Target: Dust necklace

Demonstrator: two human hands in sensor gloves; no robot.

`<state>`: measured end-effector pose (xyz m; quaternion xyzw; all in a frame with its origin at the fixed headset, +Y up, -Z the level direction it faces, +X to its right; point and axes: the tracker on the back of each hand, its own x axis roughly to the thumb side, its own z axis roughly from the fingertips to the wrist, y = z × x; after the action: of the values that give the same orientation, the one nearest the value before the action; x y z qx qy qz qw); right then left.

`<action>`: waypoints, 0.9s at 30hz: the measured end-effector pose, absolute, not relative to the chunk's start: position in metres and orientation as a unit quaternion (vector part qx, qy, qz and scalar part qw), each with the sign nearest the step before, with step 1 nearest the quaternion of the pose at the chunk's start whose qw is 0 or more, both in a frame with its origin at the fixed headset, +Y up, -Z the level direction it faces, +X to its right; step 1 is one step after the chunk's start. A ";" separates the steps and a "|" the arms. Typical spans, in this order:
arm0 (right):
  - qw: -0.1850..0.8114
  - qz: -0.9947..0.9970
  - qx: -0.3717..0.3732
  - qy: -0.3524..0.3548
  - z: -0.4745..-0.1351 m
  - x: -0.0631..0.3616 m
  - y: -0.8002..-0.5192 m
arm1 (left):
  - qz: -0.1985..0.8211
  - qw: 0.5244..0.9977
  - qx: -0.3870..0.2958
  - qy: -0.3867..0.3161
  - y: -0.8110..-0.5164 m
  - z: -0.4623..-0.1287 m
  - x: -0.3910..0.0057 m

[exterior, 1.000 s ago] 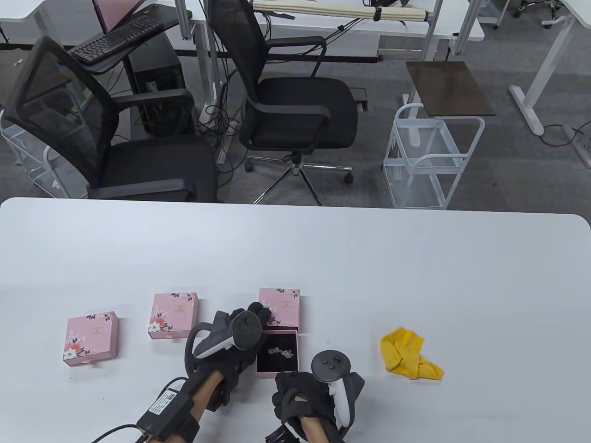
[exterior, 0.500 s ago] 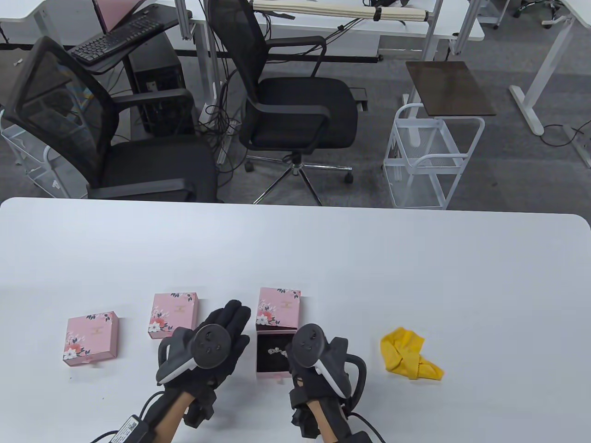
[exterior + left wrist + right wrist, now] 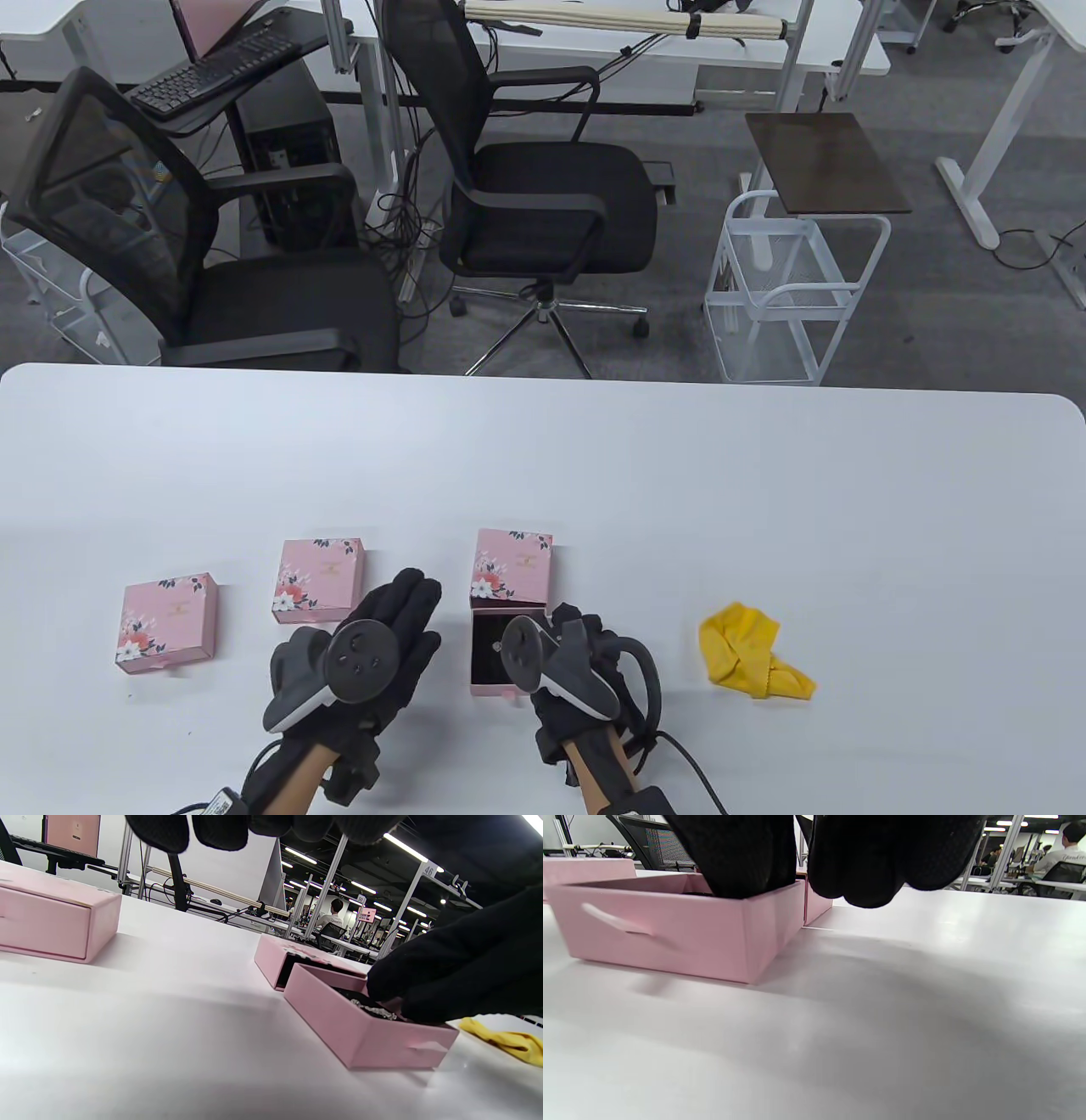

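the necklace (image 3: pixel 373 1009) lies bunched on the black lining of the pulled-out pink drawer (image 3: pixel 488 679), which sits just in front of its floral sleeve (image 3: pixel 512 567); so little of the chain shows that its long axis cannot be told; the right hand (image 3: pixel 577 671) reaches down into the drawer, fingertips (image 3: pixel 418 991) on the necklace, though whether they pinch it cannot be told; the left hand (image 3: pixel 382 649) lies flat on the table (image 3: pixel 679 475) beside the drawer, fingers straight, holding nothing; a yellow cloth (image 3: pixel 751 649) lies to the right, well apart.
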<state>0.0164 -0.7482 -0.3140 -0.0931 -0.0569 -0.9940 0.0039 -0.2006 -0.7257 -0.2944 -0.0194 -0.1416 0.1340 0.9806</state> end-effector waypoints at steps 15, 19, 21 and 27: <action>0.048 -0.995 -0.084 -0.039 -0.314 0.001 -0.757 | 0.133 0.981 -0.016 -0.141 -0.726 -0.294 -0.200; 0.039 -0.994 -0.085 -0.052 -0.316 0.002 -0.758 | 0.139 0.980 -0.011 -0.140 -0.724 -0.294 -0.202; 0.040 -0.994 -0.088 -0.054 -0.316 0.002 -0.759 | 0.141 0.980 -0.010 -0.140 -0.724 -0.294 -0.202; 0.021 -0.995 -0.086 -0.055 -0.315 0.006 -0.758 | 0.138 0.980 -0.009 -0.143 -0.724 -0.293 -0.201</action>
<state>0.0058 -0.7581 -0.3149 -0.0862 -0.0550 -0.9945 0.0207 -0.2013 -0.7241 -0.2933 -0.0088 -0.1431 0.1376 0.9801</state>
